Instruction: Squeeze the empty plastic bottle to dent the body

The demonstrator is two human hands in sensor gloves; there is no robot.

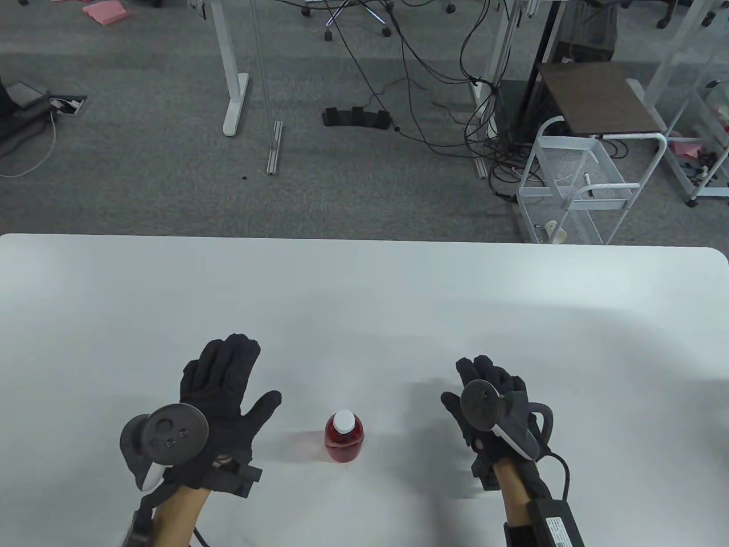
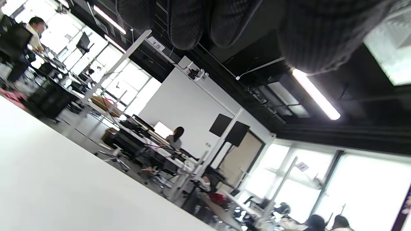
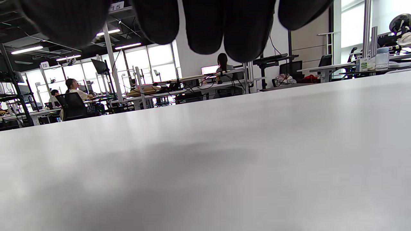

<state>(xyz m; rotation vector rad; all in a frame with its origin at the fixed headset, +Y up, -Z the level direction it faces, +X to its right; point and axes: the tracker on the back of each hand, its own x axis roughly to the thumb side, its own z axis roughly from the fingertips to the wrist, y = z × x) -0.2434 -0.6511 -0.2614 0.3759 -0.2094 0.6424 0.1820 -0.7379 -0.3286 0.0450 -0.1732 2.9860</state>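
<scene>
Bright overhead light; soft shadows; window glare; fingertips blurred.

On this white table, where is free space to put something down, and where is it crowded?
Bare table runs from the far edge down to the fingertips of both hands, and also outward of each hand toward the side edges. It is tight only at the near middle, where the red bottle stands between the left hand and the right hand.

Bottle (image 1: 344, 437) red, cap white; gloves black; table (image 1: 364, 296) plain white; floor grey.
</scene>
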